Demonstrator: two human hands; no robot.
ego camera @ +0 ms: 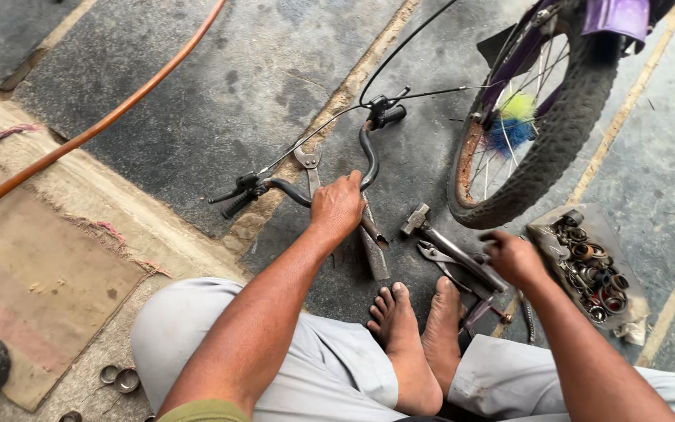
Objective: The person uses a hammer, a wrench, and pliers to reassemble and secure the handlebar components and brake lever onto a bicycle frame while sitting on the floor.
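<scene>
Head view: left hand (pixel 337 207) grips the bicycle handlebar (pixel 365 156); right hand (pixel 516 259), fingers curled, touches the hammer (pixel 451 246).

Bare arms, bare feet, work clothes.
My left hand (pixel 337 207) and right hand (pixel 516 259) wear nothing; light grey trousers (pixel 330 375), olive-green sleeve edge (pixel 205 412), no shoes.

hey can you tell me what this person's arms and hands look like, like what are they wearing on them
Both arms are bare from upper arm to fingertips. The left hand and right hand have no gloves, and no rings, watch or bracelet show. An olive-green sleeve edge sits at the top of the left arm; the right arm's sleeve is out of view.
</scene>
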